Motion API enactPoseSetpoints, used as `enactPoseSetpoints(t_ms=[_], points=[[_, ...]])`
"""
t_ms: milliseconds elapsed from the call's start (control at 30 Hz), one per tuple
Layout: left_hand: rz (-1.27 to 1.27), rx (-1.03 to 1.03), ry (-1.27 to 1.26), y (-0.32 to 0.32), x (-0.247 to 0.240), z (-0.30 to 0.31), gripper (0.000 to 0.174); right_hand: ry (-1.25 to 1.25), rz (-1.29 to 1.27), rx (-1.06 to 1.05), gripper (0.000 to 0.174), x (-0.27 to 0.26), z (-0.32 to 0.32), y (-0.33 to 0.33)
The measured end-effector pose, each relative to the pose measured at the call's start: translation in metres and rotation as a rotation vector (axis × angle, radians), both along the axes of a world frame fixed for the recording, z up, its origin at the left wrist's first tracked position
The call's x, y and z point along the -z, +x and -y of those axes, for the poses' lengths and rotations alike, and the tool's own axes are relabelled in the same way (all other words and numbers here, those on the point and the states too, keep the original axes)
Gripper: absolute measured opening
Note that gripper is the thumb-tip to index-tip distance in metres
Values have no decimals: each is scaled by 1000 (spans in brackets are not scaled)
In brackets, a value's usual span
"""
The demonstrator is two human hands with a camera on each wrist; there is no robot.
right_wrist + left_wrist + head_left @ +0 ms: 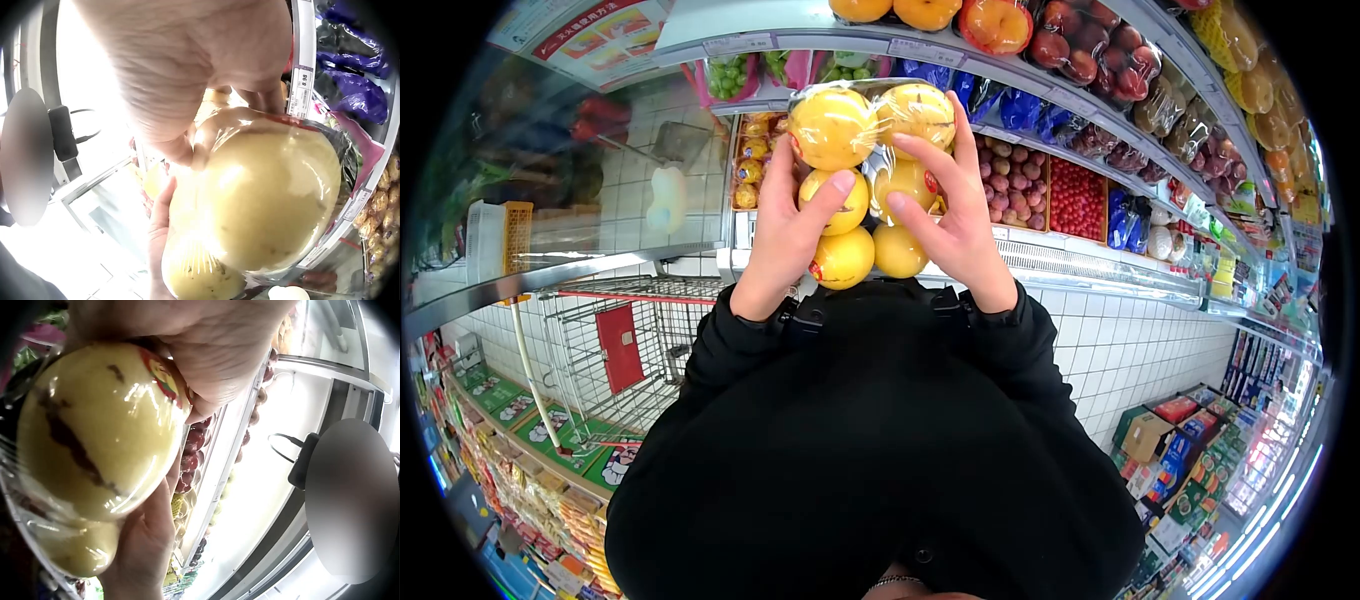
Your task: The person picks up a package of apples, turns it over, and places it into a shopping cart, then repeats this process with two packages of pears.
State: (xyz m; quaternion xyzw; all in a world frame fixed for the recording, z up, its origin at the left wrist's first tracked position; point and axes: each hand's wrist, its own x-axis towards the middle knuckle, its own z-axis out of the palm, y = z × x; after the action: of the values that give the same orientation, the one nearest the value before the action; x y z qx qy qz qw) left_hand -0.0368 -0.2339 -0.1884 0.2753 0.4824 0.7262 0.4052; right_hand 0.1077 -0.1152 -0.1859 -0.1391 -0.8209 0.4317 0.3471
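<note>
A clear-wrapped pack of pepino melons (834, 128), yellow with dark streaks and small red stickers, is held up in front of the chest over the shelf. My left hand (785, 235) grips its left side, thumb on the front over a melon and fingers round behind. On the other side my right hand (962, 220) holds it, thumb and fingers spread over the film. Close up in the left wrist view, a melon (100, 431) shows a long brown streak under shiny film. A paler melon (269, 194) fills the right wrist view beside the right palm.
Behind the pack, a chilled display holds red berries (1077, 198), dark round fruit (1012, 180) and blue bags (1010, 107). Packed red fruit (1090, 45) lies on the shelf above. A wire shopping cart (620, 350) stands at the left, with stacked boxes (1180, 440) at the lower right.
</note>
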Motion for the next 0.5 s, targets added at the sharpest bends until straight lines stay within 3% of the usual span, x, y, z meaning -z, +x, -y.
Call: enactPoseSetpoints(t_ms=[233,500], points=[[-102,42,-21,-10,10,1,49,18,-3,133,60,16,13,-5],[-36,73,-41,11,5,6,49,-202,-31,134,69,22,9,19]])
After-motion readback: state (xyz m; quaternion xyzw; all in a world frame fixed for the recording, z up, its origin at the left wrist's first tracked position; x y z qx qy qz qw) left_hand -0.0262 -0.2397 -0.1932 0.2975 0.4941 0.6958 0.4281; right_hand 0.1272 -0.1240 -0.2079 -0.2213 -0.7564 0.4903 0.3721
